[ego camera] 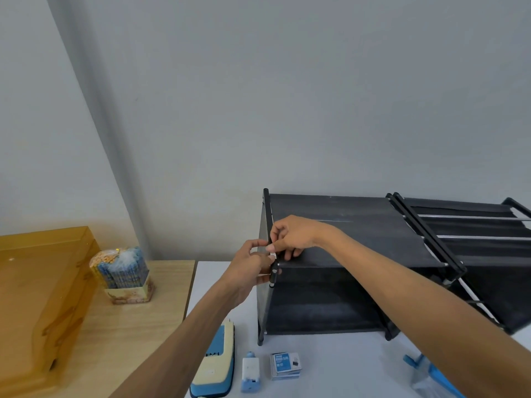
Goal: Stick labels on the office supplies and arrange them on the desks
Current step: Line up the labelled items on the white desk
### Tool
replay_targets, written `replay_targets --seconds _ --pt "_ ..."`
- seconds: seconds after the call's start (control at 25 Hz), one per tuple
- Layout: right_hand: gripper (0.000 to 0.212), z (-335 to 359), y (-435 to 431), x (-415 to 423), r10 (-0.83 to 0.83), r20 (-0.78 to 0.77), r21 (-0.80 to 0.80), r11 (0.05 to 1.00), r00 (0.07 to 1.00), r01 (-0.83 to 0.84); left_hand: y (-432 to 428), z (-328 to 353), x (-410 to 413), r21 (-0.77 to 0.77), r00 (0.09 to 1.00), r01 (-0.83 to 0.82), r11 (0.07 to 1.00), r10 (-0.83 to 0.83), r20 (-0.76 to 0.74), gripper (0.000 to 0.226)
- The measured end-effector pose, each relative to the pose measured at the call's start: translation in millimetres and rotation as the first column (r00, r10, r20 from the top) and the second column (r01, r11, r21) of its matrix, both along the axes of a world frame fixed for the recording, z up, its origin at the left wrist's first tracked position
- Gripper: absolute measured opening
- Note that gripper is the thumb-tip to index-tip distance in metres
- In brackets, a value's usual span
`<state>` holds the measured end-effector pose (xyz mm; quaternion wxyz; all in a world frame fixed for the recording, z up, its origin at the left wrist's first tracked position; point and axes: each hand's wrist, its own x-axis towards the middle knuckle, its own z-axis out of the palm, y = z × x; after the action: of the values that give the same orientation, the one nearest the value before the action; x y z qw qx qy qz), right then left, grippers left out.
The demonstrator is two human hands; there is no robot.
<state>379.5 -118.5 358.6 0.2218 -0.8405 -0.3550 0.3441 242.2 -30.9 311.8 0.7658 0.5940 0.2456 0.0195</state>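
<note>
white paper label (272,255) at the front left corner post of the black fabric rack (359,225), fingers of left hand (250,268) and right hand (293,238) clamped on it. below, on the pale worktop (344,369): boxy binder clip box (285,366), blue-cream plastic device (214,366).

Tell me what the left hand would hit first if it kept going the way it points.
Most likely the front corner post of the rack, right in front of the left hand, just below the white label that the right hand pinches. Depth is unclear from one view.
</note>
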Motion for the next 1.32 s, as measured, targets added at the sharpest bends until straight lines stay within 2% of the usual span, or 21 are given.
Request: replay_targets --seconds 0.24,0.44,0.68,0.8,1.0,1.2,1.32 --pt "0.016 -1 4 -1 -0.033 -0.011 0.015 0.999 0.999 0.033 -2 0 2 0.032 0.999 -0.047 0.998 0.047 -0.003 0.033" --pt "0.017 2 -1 0 -0.067 -0.159 0.051 0.996 0.985 0.076 1 3 4 0.09 1.0 -0.012 0.996 0.015 -0.028 0.031" --pt "0.013 2 2 -3 -0.077 -0.142 0.057 0.995 0.987 0.086 6 6 2 0.087 1.0 0.012 0.996 -0.01 -0.028 0.034" --pt "0.014 4 -3 -3 -0.081 -0.186 0.071 0.993 0.979 0.096 3 8 2 0.167 0.999 0.031 0.985 -0.024 -0.047 0.032" --pt "0.014 0 -3 -7 -0.102 -0.131 0.084 0.99 0.986 0.113 2 8 0 0.103 0.999 0.008 0.995 -0.003 -0.05 0.035" --pt "0.016 0 -7 -11 -0.112 -0.132 0.095 0.988 0.985 0.125 0 7 -1 0.138 0.999 0.005 0.99 0.002 -0.045 0.034" --pt "0.013 2 -6 -16 -0.139 -0.062 0.094 0.985 0.988 0.144 1 8 -3 0.068 0.999 0.0 0.998 0.002 -0.034 0.037"
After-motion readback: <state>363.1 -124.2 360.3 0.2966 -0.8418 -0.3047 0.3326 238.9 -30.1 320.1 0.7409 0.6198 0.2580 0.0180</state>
